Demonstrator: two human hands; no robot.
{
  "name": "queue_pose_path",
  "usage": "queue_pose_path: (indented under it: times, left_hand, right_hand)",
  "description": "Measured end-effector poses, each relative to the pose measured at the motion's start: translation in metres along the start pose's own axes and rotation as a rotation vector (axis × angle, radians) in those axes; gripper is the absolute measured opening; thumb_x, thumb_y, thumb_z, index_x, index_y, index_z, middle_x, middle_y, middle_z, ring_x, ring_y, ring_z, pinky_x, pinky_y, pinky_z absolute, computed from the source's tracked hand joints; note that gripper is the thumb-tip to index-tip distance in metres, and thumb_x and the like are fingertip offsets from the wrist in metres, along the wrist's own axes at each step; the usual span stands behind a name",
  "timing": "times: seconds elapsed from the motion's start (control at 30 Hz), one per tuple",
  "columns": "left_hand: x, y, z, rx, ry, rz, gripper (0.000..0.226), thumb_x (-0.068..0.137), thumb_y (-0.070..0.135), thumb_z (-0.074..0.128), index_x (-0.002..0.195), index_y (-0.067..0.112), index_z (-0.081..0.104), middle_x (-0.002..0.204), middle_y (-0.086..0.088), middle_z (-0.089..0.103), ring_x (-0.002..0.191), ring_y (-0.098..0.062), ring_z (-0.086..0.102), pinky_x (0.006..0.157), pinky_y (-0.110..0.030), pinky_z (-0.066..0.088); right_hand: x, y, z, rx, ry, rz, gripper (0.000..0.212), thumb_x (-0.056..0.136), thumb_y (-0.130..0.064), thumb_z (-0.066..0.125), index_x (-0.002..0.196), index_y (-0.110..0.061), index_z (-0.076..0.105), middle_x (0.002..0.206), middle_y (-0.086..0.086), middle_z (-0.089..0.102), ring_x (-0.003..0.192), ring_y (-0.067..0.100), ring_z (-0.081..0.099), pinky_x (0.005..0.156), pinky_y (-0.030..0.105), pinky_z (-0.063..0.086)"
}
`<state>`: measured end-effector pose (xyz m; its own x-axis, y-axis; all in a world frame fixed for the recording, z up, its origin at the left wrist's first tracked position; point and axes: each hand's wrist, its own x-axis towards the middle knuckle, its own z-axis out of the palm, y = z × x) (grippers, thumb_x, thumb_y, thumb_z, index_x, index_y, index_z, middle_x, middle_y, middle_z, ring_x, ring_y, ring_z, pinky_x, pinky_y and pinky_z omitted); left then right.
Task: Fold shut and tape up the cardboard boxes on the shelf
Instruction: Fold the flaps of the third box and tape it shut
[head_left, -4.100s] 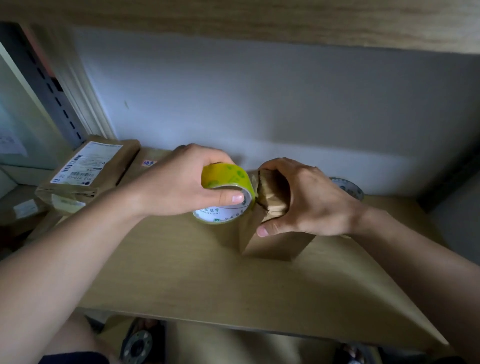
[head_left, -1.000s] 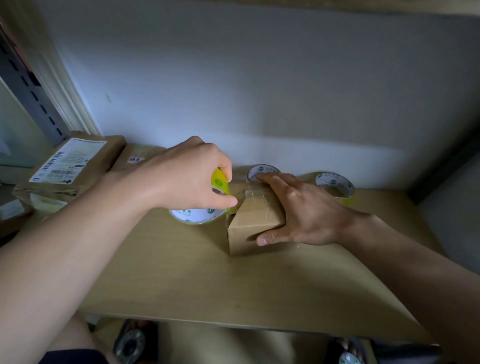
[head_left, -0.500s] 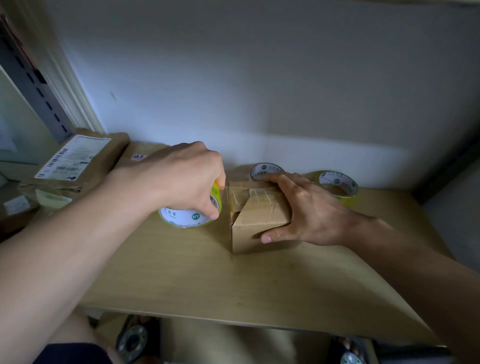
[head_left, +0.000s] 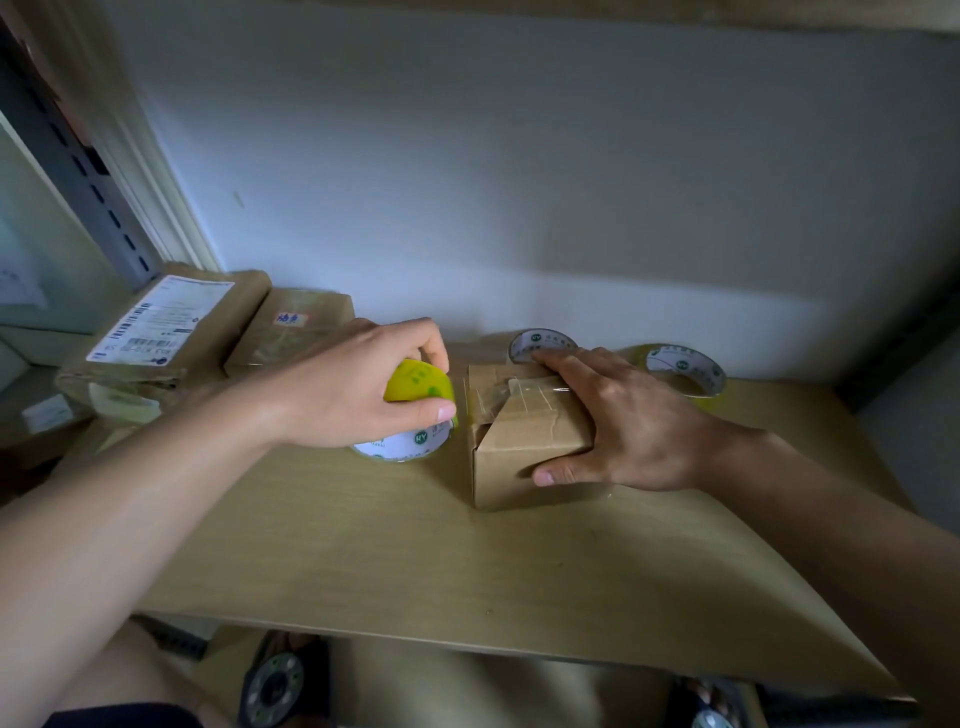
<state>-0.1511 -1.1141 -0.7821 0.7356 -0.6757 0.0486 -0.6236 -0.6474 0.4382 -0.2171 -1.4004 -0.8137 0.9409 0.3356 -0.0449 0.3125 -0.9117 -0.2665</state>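
A small cardboard box stands in the middle of the wooden shelf, its top flaps folded down with clear tape across them. My right hand lies over the box's right side, fingers stretched along the top and thumb pressed on the front face. My left hand grips a yellow roll of tape just left of the box, the roll tilted with its white core facing down and forward. A clear strip of tape runs from the roll onto the box's top left edge.
Two more tape rolls lie behind the box by the grey wall. A stack of taped parcels fills the shelf's left end. The shelf's front edge is near me, with floor items below.
The box has been set flat on the shelf from a lifted, tilted pose. My right hand now holds it down. My left hand has drawn the roll slightly left and tilted it up.
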Motion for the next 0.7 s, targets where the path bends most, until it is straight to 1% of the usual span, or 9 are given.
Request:
queue_pose_path:
  times: [0.13, 0.2, 0.27, 0.37, 0.43, 0.5, 0.6, 0.67, 0.7]
  left_hand:
    - [0.002, -0.001, 0.001, 0.056, 0.014, 0.006, 0.044, 0.074, 0.074, 0.057, 0.098, 0.037, 0.061, 0.087, 0.016, 0.069, 0.085, -0.002, 0.061, 0.071, -0.028, 0.047]
    - [0.002, -0.002, 0.002, 0.060, -0.003, -0.005, 0.040, 0.077, 0.069, 0.065, 0.098, 0.036, 0.063, 0.088, 0.014, 0.070, 0.085, -0.003, 0.060, 0.072, -0.025, 0.047]
    - [0.002, -0.002, 0.004, 0.059, 0.003, -0.012, 0.041, 0.075, 0.068, 0.065, 0.098, 0.035, 0.064, 0.087, 0.013, 0.070, 0.085, -0.003, 0.061, 0.071, -0.020, 0.045]
    - [0.002, 0.000, 0.006, 0.067, 0.017, -0.012, 0.045, 0.073, 0.071, 0.064, 0.099, 0.034, 0.066, 0.087, 0.013, 0.071, 0.086, -0.003, 0.061, 0.071, -0.021, 0.045]
    - [0.000, 0.001, 0.007, 0.053, 0.043, -0.014, 0.037, 0.078, 0.062, 0.074, 0.101, 0.033, 0.068, 0.089, 0.014, 0.072, 0.087, -0.004, 0.062, 0.072, -0.023, 0.045]
    - [-0.002, 0.001, 0.006, 0.042, 0.067, -0.017, 0.033, 0.079, 0.055, 0.078, 0.103, 0.033, 0.072, 0.093, 0.016, 0.073, 0.090, -0.002, 0.063, 0.076, -0.020, 0.047]
    - [-0.005, -0.003, 0.007, 0.006, 0.081, -0.041, 0.039, 0.076, 0.058, 0.081, 0.108, 0.035, 0.075, 0.101, 0.023, 0.073, 0.097, 0.005, 0.065, 0.085, -0.019, 0.050]
    - [-0.007, -0.007, 0.008, -0.037, 0.075, -0.059, 0.045, 0.075, 0.060, 0.082, 0.113, 0.037, 0.075, 0.106, 0.027, 0.072, 0.103, 0.011, 0.063, 0.091, -0.021, 0.051]
    - [-0.009, -0.009, 0.009, -0.062, 0.071, -0.068, 0.048, 0.075, 0.059, 0.084, 0.116, 0.036, 0.074, 0.108, 0.028, 0.071, 0.104, 0.013, 0.063, 0.094, -0.023, 0.051]
  right_hand:
    - [0.000, -0.002, 0.000, -0.033, -0.010, 0.008, 0.118, 0.069, -0.085, 0.064, 0.160, -0.028, 0.017, 0.162, -0.006, 0.032, 0.147, 0.013, 0.026, 0.117, 0.032, 0.028]
    - [-0.001, -0.003, -0.001, -0.077, -0.016, 0.005, 0.119, 0.069, -0.088, 0.059, 0.161, -0.028, 0.012, 0.164, -0.007, 0.028, 0.149, 0.014, 0.023, 0.118, 0.036, 0.029]
    - [-0.001, -0.004, -0.002, -0.131, -0.025, 0.005, 0.120, 0.070, -0.090, 0.053, 0.162, -0.027, 0.009, 0.166, -0.008, 0.024, 0.150, 0.014, 0.020, 0.118, 0.039, 0.029]
    - [-0.002, -0.004, -0.003, -0.157, -0.033, 0.003, 0.120, 0.071, -0.092, 0.050, 0.162, -0.026, 0.007, 0.166, -0.008, 0.022, 0.151, 0.014, 0.018, 0.118, 0.041, 0.029]
    - [-0.002, -0.003, -0.002, -0.155, -0.031, -0.001, 0.121, 0.072, -0.091, 0.051, 0.163, -0.027, 0.005, 0.166, -0.008, 0.021, 0.152, 0.015, 0.016, 0.119, 0.042, 0.028]
    - [-0.001, -0.003, -0.001, -0.140, -0.016, -0.010, 0.122, 0.071, -0.091, 0.053, 0.163, -0.027, 0.004, 0.167, -0.007, 0.020, 0.152, 0.015, 0.016, 0.121, 0.043, 0.028]
    - [-0.004, 0.000, -0.003, 0.013, -0.039, -0.025, 0.121, 0.069, -0.094, 0.051, 0.162, -0.036, 0.001, 0.167, -0.011, 0.017, 0.152, 0.011, 0.014, 0.123, 0.046, 0.025]
    - [-0.009, 0.008, -0.007, 0.295, -0.026, 0.004, 0.101, 0.076, -0.092, 0.041, 0.160, -0.045, 0.008, 0.165, -0.015, 0.020, 0.152, 0.008, 0.018, 0.121, 0.040, 0.023]
    - [-0.011, 0.013, -0.010, 0.400, 0.044, 0.020, 0.086, 0.083, -0.087, 0.036, 0.156, -0.045, 0.021, 0.160, -0.013, 0.030, 0.149, 0.008, 0.026, 0.118, 0.037, 0.027]
